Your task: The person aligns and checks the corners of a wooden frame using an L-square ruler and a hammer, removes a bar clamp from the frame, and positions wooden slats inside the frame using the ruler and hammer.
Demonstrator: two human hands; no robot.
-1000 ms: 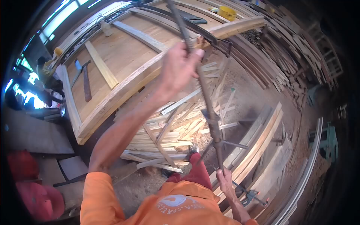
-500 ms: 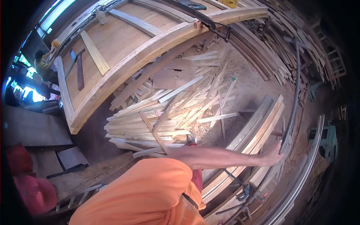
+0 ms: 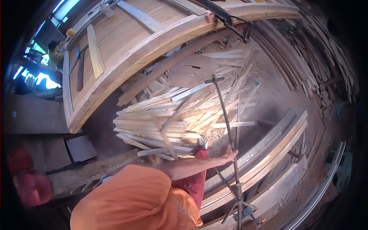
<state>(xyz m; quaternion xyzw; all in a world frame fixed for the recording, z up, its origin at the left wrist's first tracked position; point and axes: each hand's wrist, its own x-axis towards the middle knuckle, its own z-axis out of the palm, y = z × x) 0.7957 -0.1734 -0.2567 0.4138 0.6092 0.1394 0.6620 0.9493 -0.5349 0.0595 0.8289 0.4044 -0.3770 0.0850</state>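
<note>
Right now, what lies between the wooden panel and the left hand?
In the head view, loose wooden strips nearer the left hand and a flat brown board nearer the panel.

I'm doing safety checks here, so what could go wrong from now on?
Only the left hand shows gripping the long metal bar, so it might swing or slip. The shoe is close to loose wood strips, a possible trip hazard.

You wear a short-sleeved orange shirt (image 3: 122,195) at 7 o'clock, with faint pale print (image 3: 179,206), and red trousers (image 3: 194,183) at 6; your left hand (image 3: 229,155) is bare.
</note>
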